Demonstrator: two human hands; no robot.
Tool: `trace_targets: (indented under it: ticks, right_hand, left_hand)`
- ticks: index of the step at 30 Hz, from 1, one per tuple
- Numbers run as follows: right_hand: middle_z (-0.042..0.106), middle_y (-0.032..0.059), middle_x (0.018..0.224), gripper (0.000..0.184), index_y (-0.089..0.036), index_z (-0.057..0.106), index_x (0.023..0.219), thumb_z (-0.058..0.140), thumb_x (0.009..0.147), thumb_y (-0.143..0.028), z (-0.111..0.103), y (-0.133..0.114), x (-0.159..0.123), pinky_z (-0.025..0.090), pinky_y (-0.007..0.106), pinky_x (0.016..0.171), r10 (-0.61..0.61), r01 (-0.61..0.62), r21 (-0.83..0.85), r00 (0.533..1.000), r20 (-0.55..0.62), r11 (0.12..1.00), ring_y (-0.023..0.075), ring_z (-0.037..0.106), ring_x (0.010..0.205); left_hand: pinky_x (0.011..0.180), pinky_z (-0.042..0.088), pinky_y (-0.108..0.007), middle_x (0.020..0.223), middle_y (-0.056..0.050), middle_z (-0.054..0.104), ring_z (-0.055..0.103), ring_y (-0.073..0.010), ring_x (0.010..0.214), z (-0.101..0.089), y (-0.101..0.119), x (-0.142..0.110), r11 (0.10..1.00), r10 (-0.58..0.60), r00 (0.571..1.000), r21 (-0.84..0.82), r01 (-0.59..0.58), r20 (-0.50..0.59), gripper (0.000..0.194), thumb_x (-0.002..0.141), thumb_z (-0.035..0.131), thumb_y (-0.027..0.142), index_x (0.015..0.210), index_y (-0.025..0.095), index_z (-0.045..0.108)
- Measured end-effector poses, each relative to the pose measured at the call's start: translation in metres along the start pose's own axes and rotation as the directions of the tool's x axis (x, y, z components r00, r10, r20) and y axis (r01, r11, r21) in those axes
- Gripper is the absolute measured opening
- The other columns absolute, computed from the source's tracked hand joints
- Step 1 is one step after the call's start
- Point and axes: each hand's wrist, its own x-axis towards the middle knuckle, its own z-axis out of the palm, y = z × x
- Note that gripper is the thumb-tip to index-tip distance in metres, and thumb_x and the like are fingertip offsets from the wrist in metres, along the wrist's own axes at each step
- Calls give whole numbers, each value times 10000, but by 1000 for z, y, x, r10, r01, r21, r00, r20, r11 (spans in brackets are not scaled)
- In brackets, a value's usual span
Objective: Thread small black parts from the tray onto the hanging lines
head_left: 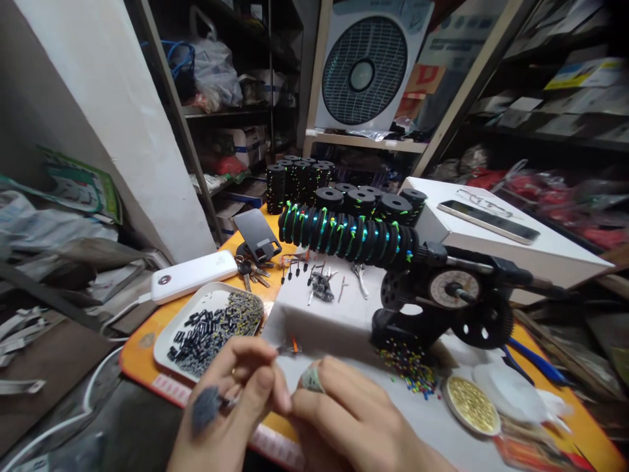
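Head view: curled left hand (248, 401) against curled right hand (351, 410), grip blurred.

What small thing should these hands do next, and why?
Perhaps a gentle tug or twist by the right hand, with the left hand held steady: the left thumb and fingers are pinched, and the right fingers curl just beside them, as in fine work. Anything they hold is too small or hidden to tell.

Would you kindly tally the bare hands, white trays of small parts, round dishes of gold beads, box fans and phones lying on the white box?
Hands: 2 (left hand, right hand)
White tray: 1
Round dish: 1
Box fan: 1
Phone: 1
Total: 6
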Motion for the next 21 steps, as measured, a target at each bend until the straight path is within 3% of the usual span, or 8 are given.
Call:
trace_targets:
  ticks: [3, 7, 10, 12, 16, 21]
  right_hand:
    - [521, 1, 623, 189, -178, 635, 804, 513, 848, -40, -3, 1, 0, 399, 238, 501, 72, -71, 15, 989, -131, 997, 129, 478, 554]
    - [579, 10, 666, 147, -184, 674, 823, 560, 872, -105, -9, 5, 2, 456, 252, 556, 319, -299, 164, 941, -113, 940, 133, 528, 589]
    - [596, 6, 664, 137, -203, 717, 818, 609, 886, -152, -9, 8, 3, 458, 242, 548, 409, -374, 232, 904, -124, 898, 141, 558, 618]
    - [623, 7, 675, 140, -222, 750, 838, 635, 884, -156, -7, 9, 2, 474, 239, 556, 443, -399, 279, 889, -114, 873, 143, 586, 634]
    - [675, 19, 703, 128, -238, 802, 863, 695, 856, -168, -2, 9, 1, 517, 236, 548, 479, -408, 393, 872, -99, 824, 139, 628, 617]
    - [694, 9, 694, 123, -222, 777, 808, 690, 835, -139, -3, 5, 1, 524, 239, 584, 465, -400, 360, 878, -112, 843, 144, 657, 650]
  left_hand:
    - [636, 472, -169, 784, 34, 636, 573, -90, 668, 0, -13, 7, 992, -125, 991, -31, 126, 40, 356, 732, 855, 399, 981, 251, 647]
    - [502, 385, -161, 927, -2, 604, 480, -58, 576, 2, -30, 7, 951, -182, 961, -211, 226, 210, 275, 809, 769, 453, 911, 234, 639]
    - [432, 302, -139, 706, 21, 579, 427, -53, 480, 5, -35, 4, 939, -175, 945, -243, 244, 275, 256, 858, 708, 470, 861, 224, 635]
    - [416, 332, -136, 601, 39, 561, 450, -67, 452, 8, -34, 1, 939, -203, 933, -210, 272, 298, 268, 869, 681, 496, 916, 233, 656]
    - [451, 482, -211, 689, 0, 651, 580, -137, 538, 15, -26, -2, 947, -247, 937, -144, 287, 247, 319, 786, 760, 511, 933, 237, 689]
    - [480, 450, -208, 583, 29, 563, 520, -136, 523, 13, -21, -2, 982, -175, 971, 102, 160, 161, 276, 822, 732, 484, 745, 227, 668]
